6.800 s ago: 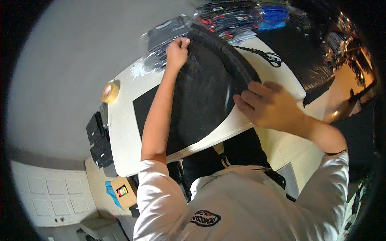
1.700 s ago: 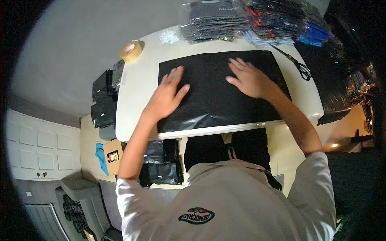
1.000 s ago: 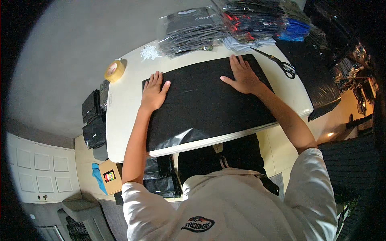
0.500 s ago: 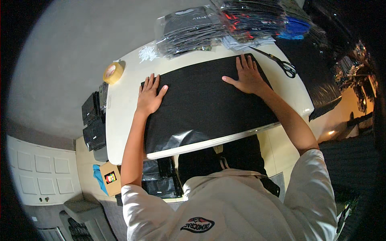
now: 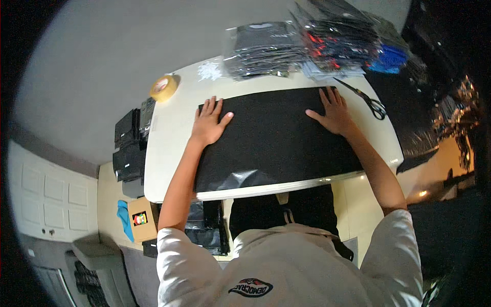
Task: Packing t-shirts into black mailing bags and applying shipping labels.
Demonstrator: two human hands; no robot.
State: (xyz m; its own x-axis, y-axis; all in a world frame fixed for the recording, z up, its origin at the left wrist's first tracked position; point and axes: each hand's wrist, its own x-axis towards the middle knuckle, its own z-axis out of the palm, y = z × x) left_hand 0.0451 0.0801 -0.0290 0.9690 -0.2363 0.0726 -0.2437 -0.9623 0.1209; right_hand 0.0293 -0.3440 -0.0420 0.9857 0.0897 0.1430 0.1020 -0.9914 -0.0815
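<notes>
A large black sheet, which looks like plastic or cloth, lies flat over the middle of the white table. It reaches the table's near edge, where a shiny crease catches the light. My left hand rests palm down on the sheet's far left corner, fingers spread. At the far right corner my right hand presses flat in the same way, thumb pointing inward. Neither hand holds anything. Just right of my right hand, black-handled scissors lie on the tabletop.
Along the far edge stand stacks of bagged dark garments, beside small white pieces. A tape roll sits at the far left corner. Black packages are left of the table, near a cardboard box.
The whole view has shifted, so the table and stacks appear lower and farther right. Both hands stay flat at the sheet's far corners.
</notes>
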